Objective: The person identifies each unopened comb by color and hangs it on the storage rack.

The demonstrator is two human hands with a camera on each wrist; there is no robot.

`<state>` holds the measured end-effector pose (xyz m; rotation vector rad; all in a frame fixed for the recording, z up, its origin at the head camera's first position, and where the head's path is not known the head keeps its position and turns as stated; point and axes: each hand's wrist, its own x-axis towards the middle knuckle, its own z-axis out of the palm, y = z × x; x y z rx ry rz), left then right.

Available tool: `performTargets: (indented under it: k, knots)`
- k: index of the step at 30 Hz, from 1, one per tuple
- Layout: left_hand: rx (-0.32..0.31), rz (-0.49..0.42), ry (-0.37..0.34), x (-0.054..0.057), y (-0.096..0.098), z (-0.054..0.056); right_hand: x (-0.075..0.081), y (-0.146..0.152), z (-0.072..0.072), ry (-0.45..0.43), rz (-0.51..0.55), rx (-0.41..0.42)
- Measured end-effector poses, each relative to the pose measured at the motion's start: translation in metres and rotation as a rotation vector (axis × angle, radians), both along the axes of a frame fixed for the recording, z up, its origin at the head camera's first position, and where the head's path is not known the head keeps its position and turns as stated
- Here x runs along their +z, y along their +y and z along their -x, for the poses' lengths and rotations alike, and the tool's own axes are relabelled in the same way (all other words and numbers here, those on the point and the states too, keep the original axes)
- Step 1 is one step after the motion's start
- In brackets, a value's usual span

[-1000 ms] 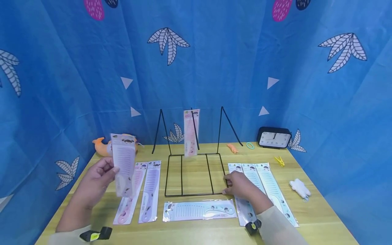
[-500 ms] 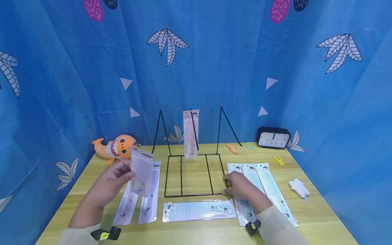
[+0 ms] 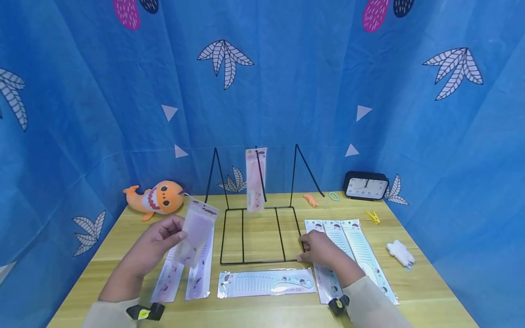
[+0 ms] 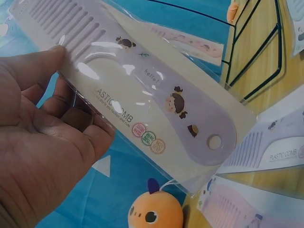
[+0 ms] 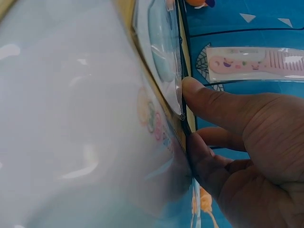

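Observation:
My left hand [image 3: 157, 243] pinches a purple plastic comb in its clear packet [image 3: 198, 230] by one long edge, thumb on the front. It is held tilted above the table, left of a black wire display rack [image 3: 262, 262]; in the left wrist view the comb's handle [image 4: 194, 123] points down to the right. My right hand [image 3: 321, 248] grips the rack's front right corner between thumb and fingers, as the right wrist view also shows. From the rack's middle hook hangs a packaged pink comb [image 3: 253, 182]. The two outer hooks carry nothing.
Packaged pink [image 3: 166, 284] and purple combs [image 3: 198, 284] lie at left, a blue one [image 3: 262, 283] before the rack, and several pale blue ones [image 3: 358, 250] at right. Behind are an orange shark plush [image 3: 164, 198] and a clock [image 3: 366, 187]; a yellow clip [image 3: 373, 217] lies right.
My left hand has carried the purple comb rightward and lower, toward the rack, tilting it and uncovering the shark plush. My right hand stays on the rack corner.

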<state>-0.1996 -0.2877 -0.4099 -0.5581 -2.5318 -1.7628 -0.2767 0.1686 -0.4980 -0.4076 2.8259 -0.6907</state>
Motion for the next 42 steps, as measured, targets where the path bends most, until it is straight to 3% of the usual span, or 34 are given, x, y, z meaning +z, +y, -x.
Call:
performTargets:
  k: [11, 21, 27, 37, 42]
  knots:
    - [0.042, 0.019, -0.021, -0.002, -0.003, 0.001, 0.001, 0.000, -0.001, -0.001, 0.002, -0.007]
    - [0.221, 0.106, -0.116, -0.003, 0.009, 0.014, 0.004, 0.000, -0.002, 0.006, -0.001, -0.010]
    - [0.324, 0.087, -0.193, -0.007, 0.024, 0.032, 0.003, 0.000, -0.002, 0.011, -0.001, -0.006]
    - [0.442, -0.001, -0.201, 0.006, 0.051, 0.072, 0.004, 0.000, -0.002, 0.001, 0.001, -0.004]
    - [0.471, -0.035, -0.244, 0.010, 0.058, 0.088, 0.002, -0.001, -0.002, -0.008, 0.004, -0.003]
